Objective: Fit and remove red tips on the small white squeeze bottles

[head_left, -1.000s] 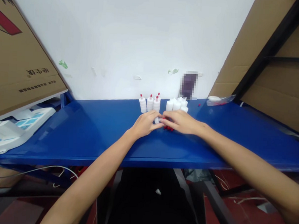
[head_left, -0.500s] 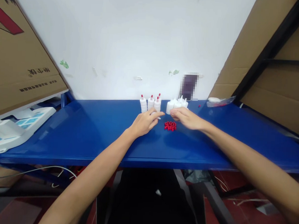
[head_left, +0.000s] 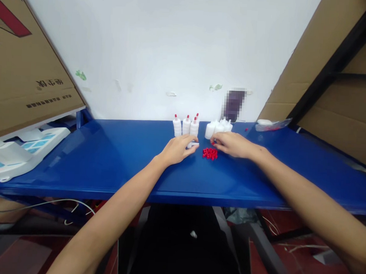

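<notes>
My left hand point(head_left: 176, 149) is closed around a white squeeze bottle point(head_left: 193, 144), which lies on its side with its bare nozzle pointing right; most of its body is hidden by the hand. A small red cap point(head_left: 213, 144) shows at the fingertips of my right hand point(head_left: 233, 144), pinched between thumb and fingers. Just below that hand, a pile of red caps point(head_left: 210, 154) lies on the blue table point(head_left: 121, 162). Behind my left hand stand several white bottles with red caps point(head_left: 177, 126). Bottles without caps point(head_left: 210, 131) stand behind my right hand.
At the left end sits a white device with blue panels point(head_left: 33, 150), under a large cardboard box point(head_left: 31, 65). A clear plastic bag point(head_left: 274, 125) and one stray red cap point(head_left: 246, 129) lie at the back right. A dark pixelated patch point(head_left: 234, 105) is by the wall.
My left index finger has curled in from pointing right, and more of the bottle nozzle shows. A red cap is now visible at my right fingertips. The view has shifted slightly.
</notes>
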### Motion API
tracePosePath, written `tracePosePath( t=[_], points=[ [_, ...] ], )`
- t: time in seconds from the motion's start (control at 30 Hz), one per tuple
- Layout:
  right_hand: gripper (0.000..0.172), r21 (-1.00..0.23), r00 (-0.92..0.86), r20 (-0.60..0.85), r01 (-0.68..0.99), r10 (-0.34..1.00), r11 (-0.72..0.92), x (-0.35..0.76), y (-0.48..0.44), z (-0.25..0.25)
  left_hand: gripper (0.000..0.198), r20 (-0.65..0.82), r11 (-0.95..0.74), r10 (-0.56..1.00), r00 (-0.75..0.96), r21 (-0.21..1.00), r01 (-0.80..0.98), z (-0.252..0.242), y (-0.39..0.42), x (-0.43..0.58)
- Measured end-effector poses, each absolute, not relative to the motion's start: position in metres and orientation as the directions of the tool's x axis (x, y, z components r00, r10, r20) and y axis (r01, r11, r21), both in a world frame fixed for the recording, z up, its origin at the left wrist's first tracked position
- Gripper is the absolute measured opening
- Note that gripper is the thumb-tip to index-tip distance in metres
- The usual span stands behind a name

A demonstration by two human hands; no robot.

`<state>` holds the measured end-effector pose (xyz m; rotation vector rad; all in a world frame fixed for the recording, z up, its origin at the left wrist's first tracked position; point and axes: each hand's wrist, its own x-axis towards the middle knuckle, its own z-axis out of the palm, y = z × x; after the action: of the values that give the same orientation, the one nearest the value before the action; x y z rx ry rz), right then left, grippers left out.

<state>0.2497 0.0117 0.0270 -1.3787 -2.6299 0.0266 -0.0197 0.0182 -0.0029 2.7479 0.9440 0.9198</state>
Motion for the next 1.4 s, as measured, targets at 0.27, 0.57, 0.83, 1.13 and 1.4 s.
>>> tracePosePath(
  t=[0.27,0.57,0.83,1.13,1.4],
  points=[
    [0.029,-0.067,-0.589,0.125,0.798,0.798,0.599,0.25,0.017,0.02,0.022,0.478,-0.788,0.609,0.633,0.272,0.552,-0.003,0.018,-0.019],
    [0.04,-0.164,-0.579,0.112,0.791,0.808,0.59,0.245,0.011,0.027,0.023,0.466,-0.782,0.617,0.634,0.278,0.557,-0.002,0.019,-0.019],
    [0.034,-0.103,-0.55,0.286,0.796,0.785,0.596,0.236,-0.004,0.036,0.021,0.462,-0.775,0.627,0.627,0.292,0.56,0.001,0.013,-0.016],
    [0.034,-0.25,-0.646,0.356,0.631,0.676,0.734,0.209,-0.024,0.038,0.025,0.582,-0.784,0.602,0.546,0.301,0.543,0.005,0.002,-0.006],
    [0.033,-0.254,-0.5,0.519,0.684,0.693,0.684,0.208,-0.023,0.043,0.057,0.571,-0.764,0.634,0.522,0.355,0.539,0.003,0.005,-0.008]
  ],
)
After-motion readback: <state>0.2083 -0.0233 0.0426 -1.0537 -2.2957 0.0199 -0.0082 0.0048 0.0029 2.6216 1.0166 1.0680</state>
